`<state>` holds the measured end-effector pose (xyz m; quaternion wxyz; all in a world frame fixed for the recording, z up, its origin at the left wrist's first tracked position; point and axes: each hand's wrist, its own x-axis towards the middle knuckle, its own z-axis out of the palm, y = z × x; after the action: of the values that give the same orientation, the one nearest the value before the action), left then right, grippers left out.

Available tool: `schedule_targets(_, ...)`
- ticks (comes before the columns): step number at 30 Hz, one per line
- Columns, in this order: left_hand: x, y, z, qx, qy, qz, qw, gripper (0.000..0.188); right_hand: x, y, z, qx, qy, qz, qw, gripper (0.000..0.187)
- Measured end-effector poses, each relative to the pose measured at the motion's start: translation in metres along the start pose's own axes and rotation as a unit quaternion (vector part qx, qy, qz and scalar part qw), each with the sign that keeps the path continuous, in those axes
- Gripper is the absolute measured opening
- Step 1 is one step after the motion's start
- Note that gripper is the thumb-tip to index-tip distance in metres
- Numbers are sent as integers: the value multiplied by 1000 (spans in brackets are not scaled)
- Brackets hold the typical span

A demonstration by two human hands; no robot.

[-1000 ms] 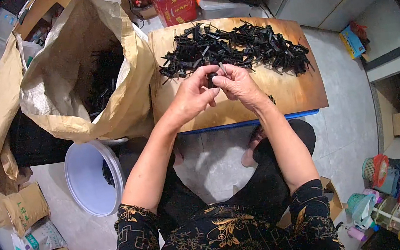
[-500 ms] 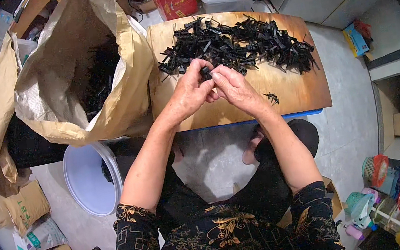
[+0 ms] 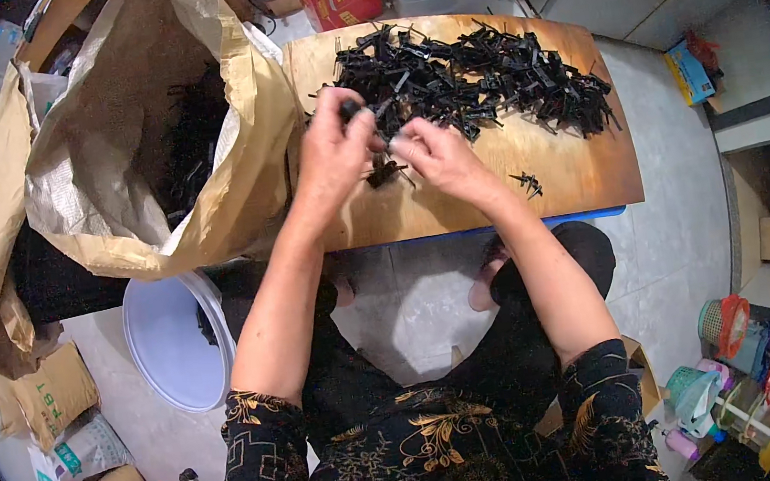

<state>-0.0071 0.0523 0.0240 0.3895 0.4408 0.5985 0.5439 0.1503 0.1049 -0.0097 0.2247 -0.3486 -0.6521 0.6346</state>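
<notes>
Roughly in order of size: one big brown paper sack (image 3: 151, 135) gapes open at the left edge of one wooden board (image 3: 457, 203), with one white bucket (image 3: 176, 338) below it. One heap of black plastic parts (image 3: 480, 75), too many to count, covers the board's far half; the near strip is mostly bare, save one stray piece (image 3: 528, 184). Both hands meet above that strip. The left hand (image 3: 336, 155) pinches a black part (image 3: 384, 168); the right hand (image 3: 437, 157) has fingertips closed narrowly on it too.
</notes>
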Motion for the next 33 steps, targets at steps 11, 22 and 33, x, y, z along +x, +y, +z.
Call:
schedule_targets(11,-6,-13,-18,-178,-29,-127,976,25,-7,48,9,-438,92,-40,893,18)
schedule_targets(22,-20,-19,-7,7,-10,-56,998,25,-14,58,18,-450,112,-72,883,19)
schedule_targets(33,-35,-7,5,367,-77,179,910,62,-20,16,-7,164,-21,152,974,19)
